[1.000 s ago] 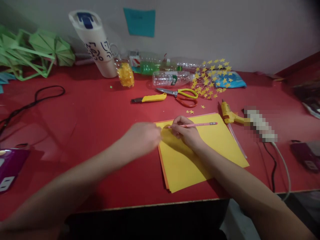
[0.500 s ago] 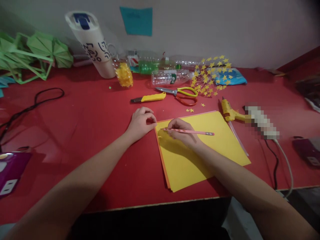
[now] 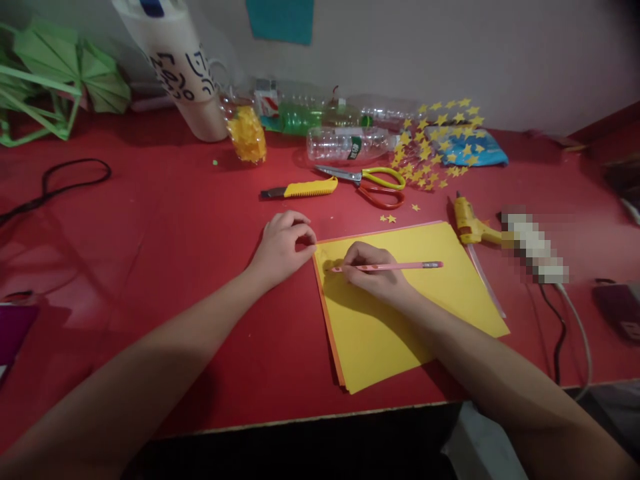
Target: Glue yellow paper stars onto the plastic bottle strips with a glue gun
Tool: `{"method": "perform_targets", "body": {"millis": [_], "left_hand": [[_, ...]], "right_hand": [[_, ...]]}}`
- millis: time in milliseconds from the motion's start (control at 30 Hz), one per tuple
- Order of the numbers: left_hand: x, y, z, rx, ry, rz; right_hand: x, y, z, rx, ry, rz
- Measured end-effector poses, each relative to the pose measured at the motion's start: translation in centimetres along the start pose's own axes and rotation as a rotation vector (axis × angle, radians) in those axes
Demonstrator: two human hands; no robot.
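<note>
A pink pencil (image 3: 400,266) is held in my right hand (image 3: 375,270), its tip at the upper left part of a yellow sheet of paper (image 3: 400,347). My right fingers are closed round the pencil near the point. At the upper left corner of the sheet rests my left hand (image 3: 287,243), its thumb and forefinger tips together on that corner and the other fingers curled. An orange sheet (image 3: 330,340) peeks out under the yellow one along its left edge. Any marks near the pencil tip are too faint to make out.
Behind my hands lie a yellow box cutter (image 3: 307,189), scissors (image 3: 357,177) and small yellow stars (image 3: 392,219). A glue gun (image 3: 467,223) is right of the paper. Plastic bottles (image 3: 345,143), a tumbler (image 3: 185,80) and green folded paper (image 3: 55,60) stand or lie along the wall.
My right hand and the pencil tip have shifted slightly down and right on the sheet. My left hand stays at the corner. The view has tilted a little downward.
</note>
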State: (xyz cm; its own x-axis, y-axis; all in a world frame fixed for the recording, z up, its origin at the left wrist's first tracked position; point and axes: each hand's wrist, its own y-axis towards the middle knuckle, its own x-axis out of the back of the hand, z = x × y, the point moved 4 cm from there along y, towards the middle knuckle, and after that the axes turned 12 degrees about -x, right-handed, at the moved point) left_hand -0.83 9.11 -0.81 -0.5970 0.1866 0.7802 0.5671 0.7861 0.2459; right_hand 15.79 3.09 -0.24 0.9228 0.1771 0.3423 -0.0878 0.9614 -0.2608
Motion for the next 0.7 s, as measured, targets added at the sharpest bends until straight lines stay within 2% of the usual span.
{"method": "perform_targets", "body": {"millis": [167, 533, 700], "left_hand": [[0.0, -0.03, -0.05, -0.009, 0.01, -0.005], [-0.03, -0.06, 0.1, -0.025, 0.017, -0.015], [-0.03, -0.04, 0.08, -0.024, 0.016, -0.009]], "right_hand": [[0.07, -0.04, -0.25, -0.034, 0.021, -0.006], [-0.04, 0.01, -0.31, 0.027, -0.005, 0.0], [-0.04, 0.13, -0.59, -0.005, 0.019, 0.002]]}}
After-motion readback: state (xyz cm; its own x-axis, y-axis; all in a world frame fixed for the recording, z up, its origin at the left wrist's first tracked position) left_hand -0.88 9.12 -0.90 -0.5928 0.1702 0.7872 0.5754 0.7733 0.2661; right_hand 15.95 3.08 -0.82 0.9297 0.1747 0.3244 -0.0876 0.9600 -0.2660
